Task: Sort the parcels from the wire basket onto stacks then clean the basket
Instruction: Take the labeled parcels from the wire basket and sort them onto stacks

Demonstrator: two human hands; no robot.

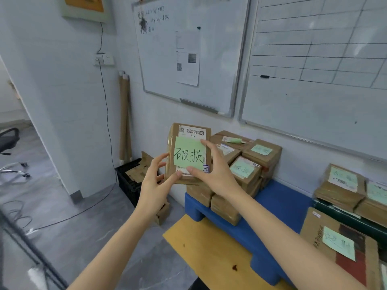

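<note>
A brown taped parcel [189, 135] with a shipping label and a green handwritten note is held up at chest height in front of me. My left hand [154, 181] grips its lower left edge. My right hand [213, 170] holds its right side, thumb on the note's lower edge and fingers along the right edge. Just behind and to the right, a stack of similar parcels [247, 168] with green notes sits on a blue plastic pallet [278, 201]. A second stack [343, 187] lies at the far right. A wire basket edge [27, 248] shows at the lower left.
A yellow table [209, 245] carries the blue pallet. A flat brown parcel [343, 245] with a green note lies at right. A black crate [127, 181] with cardboard stands on the floor by the wall. Whiteboards hang above; an office chair [10, 151] and cables are at left.
</note>
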